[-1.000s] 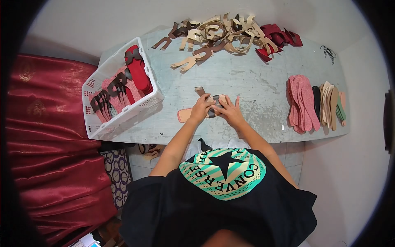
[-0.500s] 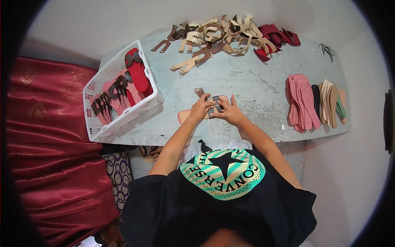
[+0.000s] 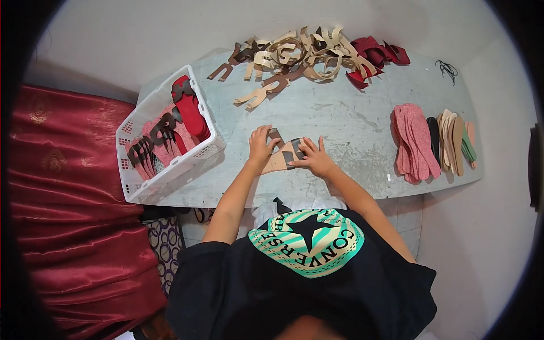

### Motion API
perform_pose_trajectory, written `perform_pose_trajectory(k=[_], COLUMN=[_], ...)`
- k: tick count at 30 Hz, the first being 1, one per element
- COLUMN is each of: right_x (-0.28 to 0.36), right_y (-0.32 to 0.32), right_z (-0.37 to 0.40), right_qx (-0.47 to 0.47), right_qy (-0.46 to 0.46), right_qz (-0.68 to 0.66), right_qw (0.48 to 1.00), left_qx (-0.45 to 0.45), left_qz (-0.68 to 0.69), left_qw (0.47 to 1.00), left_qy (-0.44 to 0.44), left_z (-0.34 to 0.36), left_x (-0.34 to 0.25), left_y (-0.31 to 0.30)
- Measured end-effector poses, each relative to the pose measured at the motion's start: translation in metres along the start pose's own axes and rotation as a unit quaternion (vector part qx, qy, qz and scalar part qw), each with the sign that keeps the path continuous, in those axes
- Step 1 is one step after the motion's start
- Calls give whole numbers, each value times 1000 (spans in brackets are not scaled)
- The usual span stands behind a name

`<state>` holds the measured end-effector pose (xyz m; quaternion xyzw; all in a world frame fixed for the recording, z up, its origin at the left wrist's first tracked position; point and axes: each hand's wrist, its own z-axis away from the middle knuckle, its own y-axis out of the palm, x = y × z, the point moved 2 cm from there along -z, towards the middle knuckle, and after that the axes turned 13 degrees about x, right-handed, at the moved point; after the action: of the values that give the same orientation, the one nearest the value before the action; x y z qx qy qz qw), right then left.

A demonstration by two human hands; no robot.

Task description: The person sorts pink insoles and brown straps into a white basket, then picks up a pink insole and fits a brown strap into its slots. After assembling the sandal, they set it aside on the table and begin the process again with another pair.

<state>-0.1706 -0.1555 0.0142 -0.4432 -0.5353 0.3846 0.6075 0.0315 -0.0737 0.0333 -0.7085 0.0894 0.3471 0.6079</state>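
A pale insole [image 3: 275, 164] lies on the table in front of me, with a dark brown sandal strap [image 3: 288, 157] laid across it. My left hand [image 3: 260, 148] is at the insole's left side, its fingers closed on the strap's loose end [image 3: 275, 135]. On the right, my right hand [image 3: 315, 158] grips the insole's wider end, thumb and fingers on the strap where it crosses the edge. One finger of that hand sticks up, free of the work. The insole's underside is hidden.
A white plastic basket [image 3: 212, 148] at left holds strapped red and pink soles. Loose straps [image 3: 289, 54] in beige, brown and red are heaped at the back. Stacked pink insoles [image 3: 416, 141] lie at right, beside black, beige and green ones. A thin black cord [image 3: 447, 71] lies far right.
My left hand has moved left and up from the insole's middle to the strap's loose end, uncovering more of the insole. My right hand stays at the wider end.
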Motion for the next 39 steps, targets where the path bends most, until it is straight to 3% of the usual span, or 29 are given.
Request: perform_pose_trajectory(k=[4,6,9,27,34,36,39], right_x=[-1,-1,0,-2,-4,-4,-3], right_y=[2,2,2,6,10,10,9], right_z=[0,0,0,0,-1,0,-1], right_qx=[0,-3,-13,-5,-1,4,-7], right_qy=[3,3,-1,2,5,9,6], right_qz=[-12,-13,-11,-30,-24,-21,-22], right_qw=[1000,1000,1000,1000,1000,1000,1000], left_qx=[42,63,121,163,199,192,196], left_qz=[-25,65,79,263,259,299,344], left_qw=[999,996,989,951,945,935,918], left_qy=[7,7,12,-20,-14,11,-16], left_z=[-12,-21,-30,0,9,13,20], left_x=[13,18,19,-33,-30,-28,-30], left_y=[-4,-7,-8,-15,-6,-1,5])
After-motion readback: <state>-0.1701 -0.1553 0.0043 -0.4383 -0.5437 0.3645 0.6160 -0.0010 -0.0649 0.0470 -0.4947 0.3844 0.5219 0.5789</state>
